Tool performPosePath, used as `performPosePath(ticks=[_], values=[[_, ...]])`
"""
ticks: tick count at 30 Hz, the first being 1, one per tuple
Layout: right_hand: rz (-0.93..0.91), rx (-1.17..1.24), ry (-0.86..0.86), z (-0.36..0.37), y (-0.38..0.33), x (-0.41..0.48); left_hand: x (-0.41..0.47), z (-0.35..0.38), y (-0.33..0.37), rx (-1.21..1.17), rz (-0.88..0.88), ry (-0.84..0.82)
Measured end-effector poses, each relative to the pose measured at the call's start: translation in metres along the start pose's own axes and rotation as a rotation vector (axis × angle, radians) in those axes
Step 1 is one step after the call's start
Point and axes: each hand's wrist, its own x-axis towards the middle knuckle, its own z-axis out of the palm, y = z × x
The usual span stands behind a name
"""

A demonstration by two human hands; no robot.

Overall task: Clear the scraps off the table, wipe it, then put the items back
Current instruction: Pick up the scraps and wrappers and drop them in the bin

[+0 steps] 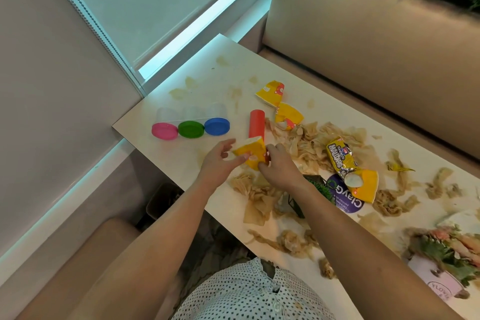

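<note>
Yellow carton (pixel 253 150) partly behind right hand (pixel 279 167)

Three clear plastic tubs with pink, green and blue lids (pixel 191 126) sit at the left end of the flat white table (pixel 179 154), a red plastic tube (pixel 257 123) just right of them. At its near end the left hand (pixel 220 163) and right hand (pixel 279 167) hold a crushed yellow paper cup (pixel 253 152). Torn brown paper scraps (pixel 309 143) lie further right.

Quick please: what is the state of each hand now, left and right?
Left hand: pinches the yellow paper scrap.
Right hand: grips the same scrap at its other end.
</note>
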Motion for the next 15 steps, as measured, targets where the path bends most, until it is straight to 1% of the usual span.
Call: performPosePath(ticks=[3,5,8,10,12,13,15], values=[[0.114,0.228,0.077,-0.007,-0.01,0.008,0.0,-0.007,-0.002,-0.148,-0.091,-0.025],[0.181,0.386,0.038,-0.006,-0.017,0.01,-0.002,-0.008,-0.005,-0.274,-0.135,-0.076],[0.176,0.449,-0.077,0.005,-0.024,0.007,-0.006,-0.008,-0.01,-0.386,-0.151,-0.118],[0.161,0.444,-0.131,0.015,-0.028,0.007,-0.008,-0.009,-0.016,-0.411,-0.162,-0.093],[0.157,0.372,-0.146,0.024,-0.026,0.008,-0.008,-0.014,-0.022,-0.44,-0.187,-0.019],[0.141,0.285,-0.15,0.028,-0.023,0.008,-0.008,-0.018,-0.026,-0.462,-0.201,0.028],[0.054,0.038,-0.191,0.035,-0.014,0.007,-0.008,-0.027,-0.035,-0.488,-0.217,0.115]])
